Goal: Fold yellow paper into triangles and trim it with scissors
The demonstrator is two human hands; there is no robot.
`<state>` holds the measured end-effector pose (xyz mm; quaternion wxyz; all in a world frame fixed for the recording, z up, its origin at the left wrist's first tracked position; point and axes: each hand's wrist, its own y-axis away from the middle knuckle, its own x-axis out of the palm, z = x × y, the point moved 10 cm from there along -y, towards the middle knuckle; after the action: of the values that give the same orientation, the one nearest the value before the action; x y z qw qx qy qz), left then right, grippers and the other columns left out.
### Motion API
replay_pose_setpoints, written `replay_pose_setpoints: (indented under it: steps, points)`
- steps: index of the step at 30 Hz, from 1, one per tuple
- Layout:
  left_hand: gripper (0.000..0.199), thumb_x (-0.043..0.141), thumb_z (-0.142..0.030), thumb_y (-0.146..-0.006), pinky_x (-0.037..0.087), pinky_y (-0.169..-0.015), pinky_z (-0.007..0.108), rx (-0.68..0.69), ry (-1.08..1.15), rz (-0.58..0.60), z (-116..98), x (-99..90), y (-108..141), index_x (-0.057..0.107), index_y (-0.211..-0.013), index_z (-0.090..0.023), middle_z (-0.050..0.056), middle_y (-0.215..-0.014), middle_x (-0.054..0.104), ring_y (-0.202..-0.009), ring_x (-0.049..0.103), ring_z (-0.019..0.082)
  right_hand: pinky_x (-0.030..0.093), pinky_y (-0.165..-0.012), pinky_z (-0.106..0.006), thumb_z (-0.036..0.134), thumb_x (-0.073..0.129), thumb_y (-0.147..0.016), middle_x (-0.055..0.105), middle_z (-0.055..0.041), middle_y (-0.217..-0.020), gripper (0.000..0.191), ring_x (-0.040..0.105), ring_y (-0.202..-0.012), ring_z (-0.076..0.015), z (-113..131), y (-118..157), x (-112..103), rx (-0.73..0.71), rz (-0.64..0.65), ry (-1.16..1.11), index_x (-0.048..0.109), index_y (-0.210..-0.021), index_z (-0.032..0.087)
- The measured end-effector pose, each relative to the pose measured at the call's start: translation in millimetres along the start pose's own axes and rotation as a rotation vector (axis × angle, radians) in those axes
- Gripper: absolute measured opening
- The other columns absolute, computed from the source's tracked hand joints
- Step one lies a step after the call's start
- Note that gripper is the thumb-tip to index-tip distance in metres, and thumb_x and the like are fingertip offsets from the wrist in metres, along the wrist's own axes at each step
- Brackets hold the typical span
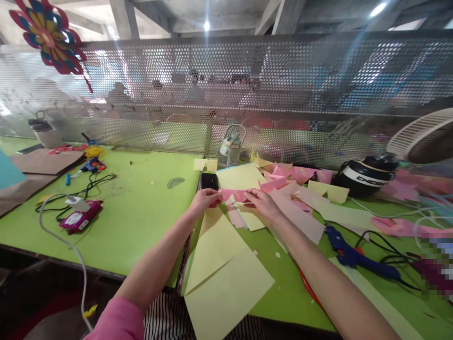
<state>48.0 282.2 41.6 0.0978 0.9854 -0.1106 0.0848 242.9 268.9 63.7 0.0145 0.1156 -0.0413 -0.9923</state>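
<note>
Between my two hands a pink patterned paper strip is stretched out level above the table. My left hand pinches its left end, fingers closed. At the other end my right hand grips it between thumb and fingers. Large pale yellow sheets lie below my hands and hang over the table's front edge. Beneath the strip are smaller yellow and pink paper pieces. A black phone lies just beyond my left hand.
A blue glue gun lies on the right, near a black jug and a fan. Pink and yellow paper pieces cover the right side. A clear bottle stands behind. A purple power strip with cables sits left.
</note>
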Motion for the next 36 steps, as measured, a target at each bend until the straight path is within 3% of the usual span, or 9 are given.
replay_pose_setpoints:
  steps: [9, 22, 25, 30, 36]
  points:
    - [0.033, 0.083, -0.040, -0.067, 0.055, -0.068, 0.026, -0.056, 0.032, 0.025, 6, -2.3, 1, 0.067, -0.080, -0.013, 0.008, -0.076, 0.073, -0.072, 0.070, 0.016, 0.054, -0.084, -0.042, 0.036, 0.059, -0.092, 0.061, -0.0084, -0.120, 0.033, 0.063, -0.100, -0.0204, -5, 2, -4, 0.061, 0.020, 0.057, 0.059, -0.120, 0.017]
    - [0.028, 0.075, -0.038, -0.077, 0.052, -0.064, 0.020, -0.043, -0.025, 0.043, 5, 0.7, 3, 0.067, -0.084, -0.013, 0.007, -0.082, 0.071, -0.071, 0.068, 0.012, 0.054, -0.083, -0.041, 0.036, 0.059, -0.092, 0.062, -0.0079, -0.118, 0.032, 0.063, -0.099, -0.0202, -2, 7, -9, 0.103, -0.034, 0.148, 0.060, -0.118, 0.016]
    - [0.023, 0.067, -0.034, -0.086, 0.053, -0.067, 0.022, -0.037, -0.107, 0.040, 5, 2.4, 2, 0.066, -0.094, -0.013, 0.007, -0.091, 0.070, -0.073, 0.067, 0.011, 0.054, -0.083, -0.042, 0.036, 0.059, -0.092, 0.062, -0.0079, -0.119, 0.033, 0.063, -0.099, -0.0208, -5, 8, -13, 0.125, -0.061, 0.174, 0.059, -0.119, 0.017]
    - [0.034, 0.058, -0.034, -0.093, 0.055, -0.084, 0.041, -0.049, -0.309, 0.035, 3, 0.9, 0, 0.057, -0.122, -0.016, 0.009, -0.119, 0.061, -0.099, 0.063, 0.021, 0.054, -0.084, -0.043, 0.037, 0.059, -0.092, 0.061, -0.0086, -0.121, 0.036, 0.062, -0.101, -0.0218, -20, 4, -23, 0.200, -0.161, 0.243, 0.057, -0.122, 0.017]
    - [0.036, 0.059, -0.035, -0.093, 0.054, -0.087, 0.044, -0.081, -0.687, 0.014, -8, -13.5, 8, 0.056, -0.124, -0.016, 0.010, -0.123, 0.059, -0.104, 0.061, 0.023, 0.054, -0.084, -0.043, 0.036, 0.059, -0.092, 0.060, -0.0089, -0.122, 0.036, 0.062, -0.102, -0.0215, -19, 4, -32, 0.237, -0.208, 0.352, 0.057, -0.123, 0.017]
